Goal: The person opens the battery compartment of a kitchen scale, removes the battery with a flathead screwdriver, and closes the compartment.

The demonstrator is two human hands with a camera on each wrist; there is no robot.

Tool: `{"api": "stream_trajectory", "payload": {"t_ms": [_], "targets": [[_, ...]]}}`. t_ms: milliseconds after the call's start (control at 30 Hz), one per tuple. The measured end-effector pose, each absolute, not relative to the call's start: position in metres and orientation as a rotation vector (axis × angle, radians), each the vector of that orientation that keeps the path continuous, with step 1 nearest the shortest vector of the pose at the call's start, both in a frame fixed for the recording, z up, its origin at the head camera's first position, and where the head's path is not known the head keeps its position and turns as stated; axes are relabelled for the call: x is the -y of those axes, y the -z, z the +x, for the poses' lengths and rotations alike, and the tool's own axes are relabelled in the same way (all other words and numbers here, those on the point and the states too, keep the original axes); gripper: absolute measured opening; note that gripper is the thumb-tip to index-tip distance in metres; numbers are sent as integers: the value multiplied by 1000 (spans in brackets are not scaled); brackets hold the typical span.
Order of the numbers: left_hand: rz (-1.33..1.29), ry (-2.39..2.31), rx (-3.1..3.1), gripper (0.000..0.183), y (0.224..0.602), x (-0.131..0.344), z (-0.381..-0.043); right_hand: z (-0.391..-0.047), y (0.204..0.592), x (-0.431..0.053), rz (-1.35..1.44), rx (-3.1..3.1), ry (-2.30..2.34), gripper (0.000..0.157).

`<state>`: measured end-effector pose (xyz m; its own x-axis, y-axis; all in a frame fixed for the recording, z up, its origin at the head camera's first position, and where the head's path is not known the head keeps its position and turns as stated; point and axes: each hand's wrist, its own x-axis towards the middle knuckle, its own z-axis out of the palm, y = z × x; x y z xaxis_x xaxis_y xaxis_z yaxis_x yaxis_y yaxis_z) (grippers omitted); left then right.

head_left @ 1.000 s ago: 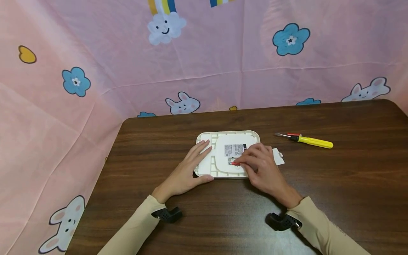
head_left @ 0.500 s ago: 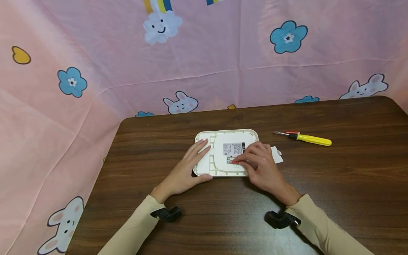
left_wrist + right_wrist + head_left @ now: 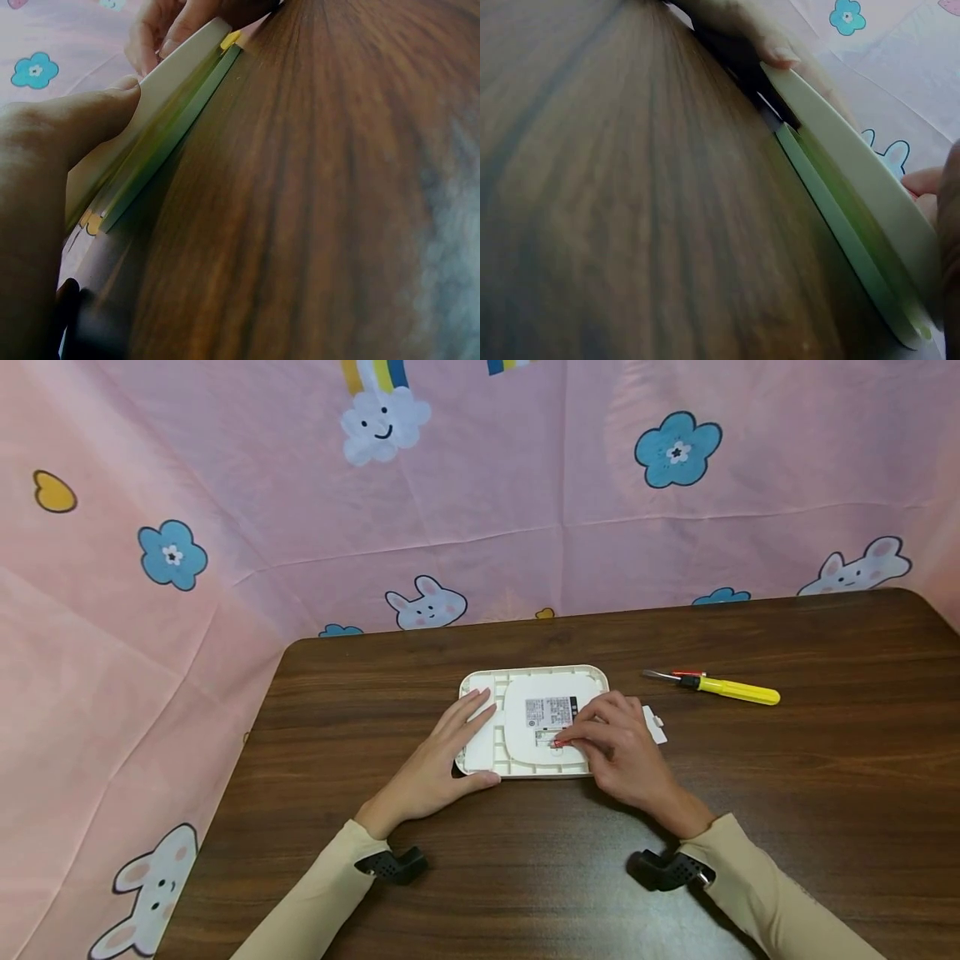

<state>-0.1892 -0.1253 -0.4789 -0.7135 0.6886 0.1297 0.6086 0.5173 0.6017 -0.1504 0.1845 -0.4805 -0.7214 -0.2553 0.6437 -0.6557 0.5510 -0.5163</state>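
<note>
A white kitchen scale, or similar flat device, lies underside up, with a printed label and an uncovered battery compartment. My left hand rests on its left end, fingers spread and fairly straight, thumb on the near edge. At the compartment my right hand pinches a small red battery between thumb and fingertips; the fingers hide part of it. A white battery cover lies just right of the scale, partly behind the right hand. The scale's pale green lower layer shows in the right wrist view.
A screwdriver with a yellow handle lies at the back right of the brown wooden table. Behind its shaft is a small red battery-like piece. A pink patterned cloth hangs along the table's back edge.
The right hand has shifted slightly right with the red battery, and less red shows at the compartment. It now covers more of the white cover. The left hand stays put.
</note>
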Motion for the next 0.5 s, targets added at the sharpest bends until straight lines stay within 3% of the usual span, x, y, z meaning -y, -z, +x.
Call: {"api": "stream_trajectory", "payload": {"t_ms": [233,500], "targets": [[1126,-958,-2616,91,480,123,-189,-154,480,-204,704,2298,-1083,32],[1116,-957,-2628,91,480,125,-189,-162,478,-223,686,2298,-1018,24]]}}
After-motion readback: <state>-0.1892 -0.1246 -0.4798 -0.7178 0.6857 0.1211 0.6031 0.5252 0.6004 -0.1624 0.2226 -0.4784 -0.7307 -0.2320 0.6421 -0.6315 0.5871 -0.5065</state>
